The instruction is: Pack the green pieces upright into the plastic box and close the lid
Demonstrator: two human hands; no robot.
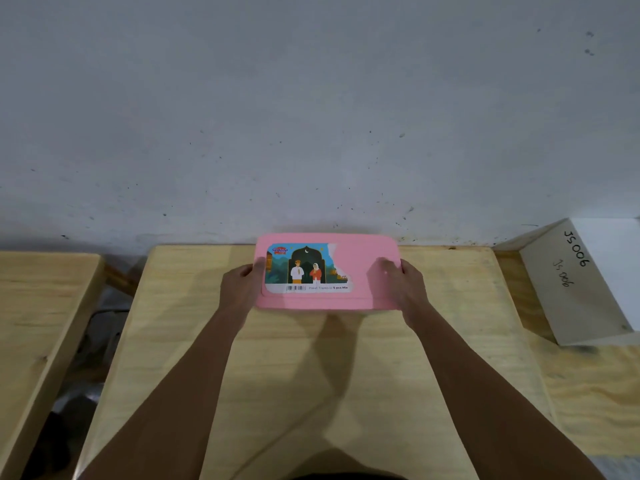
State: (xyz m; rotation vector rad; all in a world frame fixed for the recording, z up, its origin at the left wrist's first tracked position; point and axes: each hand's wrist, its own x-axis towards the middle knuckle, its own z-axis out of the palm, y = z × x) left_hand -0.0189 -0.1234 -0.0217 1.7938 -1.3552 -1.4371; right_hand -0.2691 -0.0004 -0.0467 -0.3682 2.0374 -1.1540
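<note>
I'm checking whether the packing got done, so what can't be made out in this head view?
- Green pieces: none visible; the pink lid covers everything beneath it.
- The box itself: hidden under the lid, so whether the lid has latched is unclear.
- Fingertips of the left hand and right hand: partly hidden around the lid's ends.
- Sticker: its small print is blurred and its right side torn away.

Two bare forearms reach in from below, no sleeves in sight. Left hand (240, 289) and right hand (401, 285): no gloves, no rings, no watch showing.
</note>
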